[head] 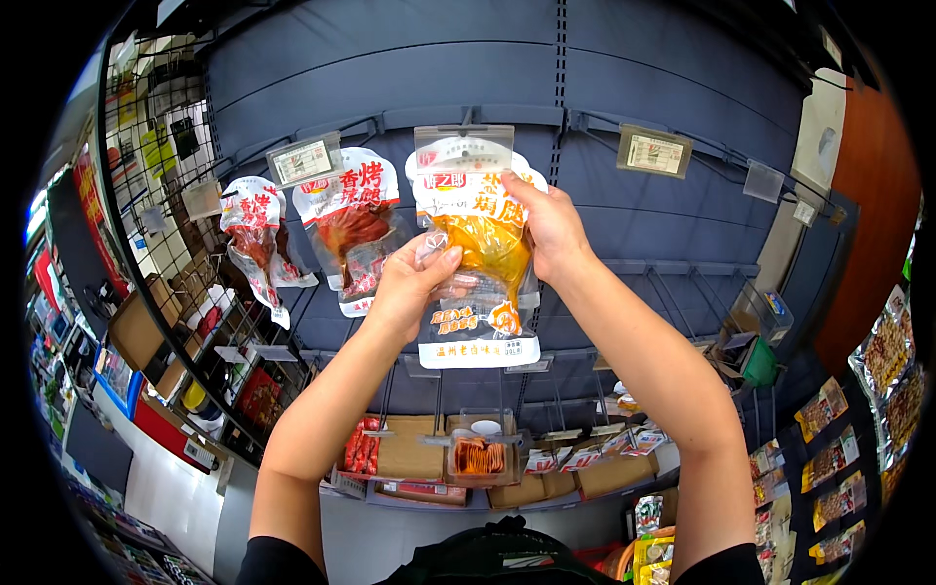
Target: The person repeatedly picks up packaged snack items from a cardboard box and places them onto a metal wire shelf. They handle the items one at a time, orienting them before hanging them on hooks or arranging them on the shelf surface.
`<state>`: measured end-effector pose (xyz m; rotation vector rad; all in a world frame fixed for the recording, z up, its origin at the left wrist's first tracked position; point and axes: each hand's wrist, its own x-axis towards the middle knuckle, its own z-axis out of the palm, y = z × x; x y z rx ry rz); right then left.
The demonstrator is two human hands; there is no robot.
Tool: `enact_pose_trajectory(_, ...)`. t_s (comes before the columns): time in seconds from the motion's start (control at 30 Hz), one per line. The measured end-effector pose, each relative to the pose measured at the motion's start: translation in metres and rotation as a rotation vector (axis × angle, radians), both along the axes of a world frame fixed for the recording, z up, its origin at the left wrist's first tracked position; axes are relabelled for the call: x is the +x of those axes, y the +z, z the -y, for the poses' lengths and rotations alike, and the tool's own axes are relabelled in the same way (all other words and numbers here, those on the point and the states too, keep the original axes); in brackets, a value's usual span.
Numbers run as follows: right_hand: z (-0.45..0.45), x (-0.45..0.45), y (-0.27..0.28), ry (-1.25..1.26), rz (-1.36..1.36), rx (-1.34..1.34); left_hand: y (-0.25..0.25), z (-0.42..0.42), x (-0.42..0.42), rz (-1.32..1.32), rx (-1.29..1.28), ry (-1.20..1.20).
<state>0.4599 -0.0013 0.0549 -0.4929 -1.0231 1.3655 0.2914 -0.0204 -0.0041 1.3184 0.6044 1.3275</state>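
Note:
A vacuum-sealed packet of a yellow cooked poultry leg [490, 252] hangs upright before me, below a clear plastic tag holder [464, 137] that overlaps its top. My left hand [409, 281] pinches the packet's left side at mid-height, thumb in front. Higher up, my right hand [552, 227] grips its right edge with the thumb on the printed front; most of its fingers are hidden behind. Whether the packet's hole is on the hook cannot be made out. To the left hang red-brown poultry leg packets [355, 227], with more such packets [252, 227] farther left.
Metal display hooks [662, 292] jut from the grey back panel [673, 88]. A price tag [654, 151] hangs at right. Below stand cardboard boxes [413, 446] and a clear tub of orange-brown snacks [479, 457]. Black wire mesh [157, 219] borders the left; bagged snacks [823, 413] hang at right.

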Motion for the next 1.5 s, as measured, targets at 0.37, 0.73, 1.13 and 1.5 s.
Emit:
enact_pose_trajectory(0.37,0.011,0.005,0.007,0.045,0.038,0.122,0.01,0.011,-0.001,-0.01,0.079,-0.007)
enact_pose_trajectory(0.73,0.002,-0.008,0.019,0.021,-0.03,0.02,0.015,0.003,-0.007,0.037,0.074,-0.014)
enact_pose_trajectory(1.13,0.009,-0.012,0.023,0.041,-0.045,-0.033,0.012,0.005,-0.012,0.068,0.053,-0.068)
enact_pose_trajectory(1.5,-0.018,-0.01,0.017,-0.003,0.029,-0.041,0.011,-0.017,-0.011,0.02,0.001,-0.021)
